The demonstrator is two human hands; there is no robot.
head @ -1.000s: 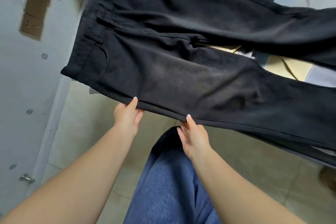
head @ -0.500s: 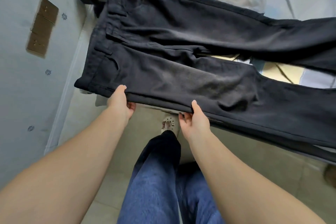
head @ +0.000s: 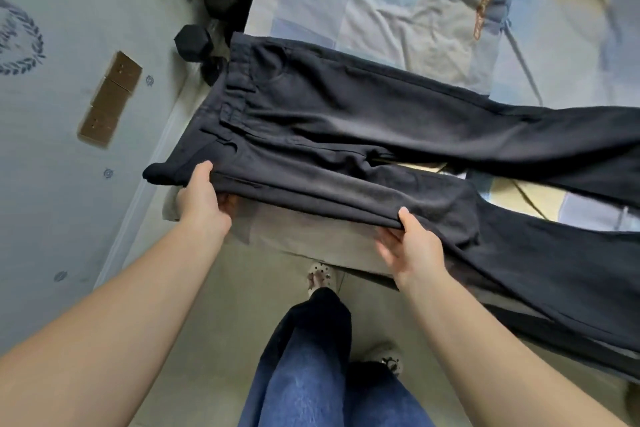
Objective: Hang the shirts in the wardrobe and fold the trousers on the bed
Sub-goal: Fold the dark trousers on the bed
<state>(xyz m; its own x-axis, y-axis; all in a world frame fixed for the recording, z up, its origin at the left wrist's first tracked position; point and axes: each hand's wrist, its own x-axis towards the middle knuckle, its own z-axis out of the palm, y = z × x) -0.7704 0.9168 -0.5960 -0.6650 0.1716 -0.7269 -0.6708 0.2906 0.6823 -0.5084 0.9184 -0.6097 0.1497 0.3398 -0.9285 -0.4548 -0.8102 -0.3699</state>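
Note:
A pair of black trousers (head: 346, 135) lies spread over the near edge of the bed (head: 398, 3), waistband to the left, both legs running off to the right. My left hand (head: 201, 198) grips the near edge close to the waistband, thumb on top and fingers underneath. My right hand (head: 412, 243) pinches the same near edge further along the leg, thumb on top. The near side of the trousers is lifted off the bed edge. No shirts or wardrobe are in view.
The bed carries a blue, cream and yellow patchwork cover. Black dumbbells (head: 194, 42) sit on the floor at the bed's left corner. A grey patterned wall (head: 69, 114) with brown switch plates (head: 110, 100) stands to the left. My legs in blue jeans (head: 311, 374) are below on the tiled floor.
The view has tilted up, showing more of the bed. Both hands have moved forward with the near edge of the trousers, and my left hand has slid toward the waistband.

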